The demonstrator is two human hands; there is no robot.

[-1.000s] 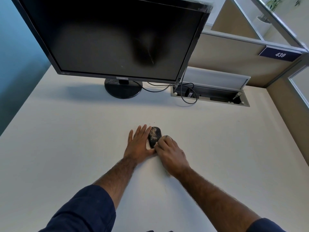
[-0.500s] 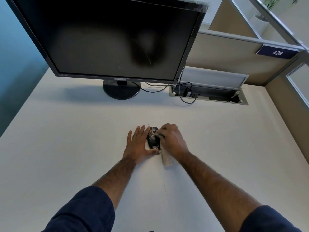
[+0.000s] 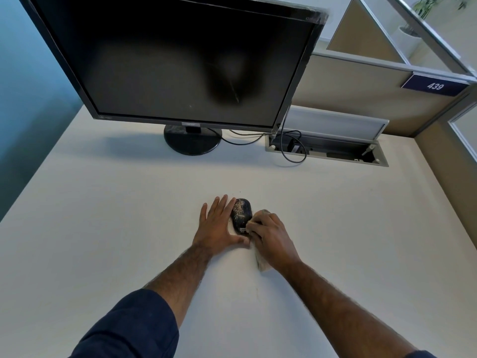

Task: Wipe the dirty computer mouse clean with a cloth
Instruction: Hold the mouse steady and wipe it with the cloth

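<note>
My left hand [image 3: 219, 226] lies flat, fingers spread, bracing the speckled mouse [image 3: 241, 213] on the bench [image 3: 103, 228] so my right hand [image 3: 271, 236], its grip bunched around the cloth [image 3: 262, 263], can scrub it.

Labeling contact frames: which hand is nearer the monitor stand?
Left. The left hand lies flat against the mouse's left side, more directly below the monitor stand. The right hand, holding the cloth, sits further right and nearer the person.
</note>
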